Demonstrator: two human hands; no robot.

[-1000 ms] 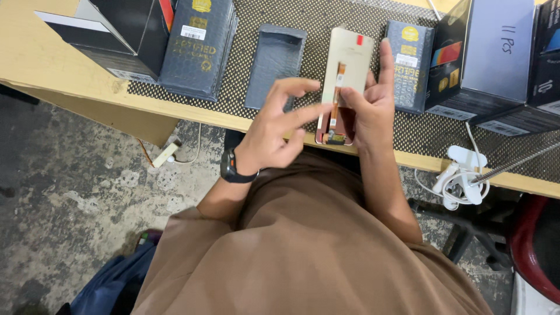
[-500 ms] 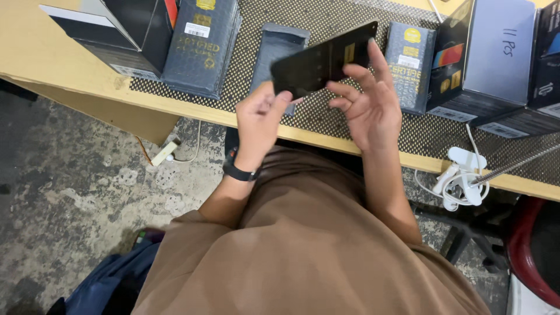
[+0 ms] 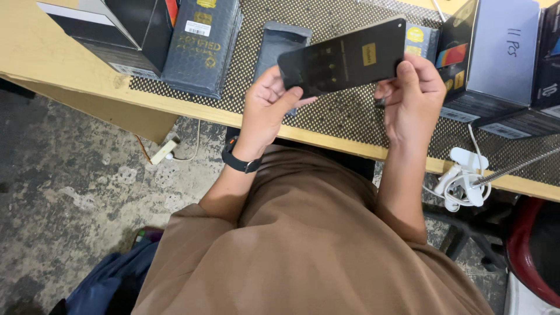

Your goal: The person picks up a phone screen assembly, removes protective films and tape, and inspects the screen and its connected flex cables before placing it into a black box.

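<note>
Black phone [image 3: 344, 56] held flat between two hands above the counter [image 3: 70, 70].

Dark boxes [image 3: 201, 44] stand to the left of the phone on the woven mat [image 3: 344, 114], and a grey tray [image 3: 279, 44] lies just behind the phone's left end. The left hand [image 3: 269, 111], a black watch [image 3: 239, 160] on its wrist, has its grip pinched on the phone's left end, thumb over the dark face. The phone is tilted, its right end higher, clear of the mat. The right hand [image 3: 414, 96] pinches the phone's right end with thumb and fingers. Right of the phone stand larger boxes [image 3: 496, 58], and a white cable clip [image 3: 464, 178] hangs at the counter's edge below them.
</note>
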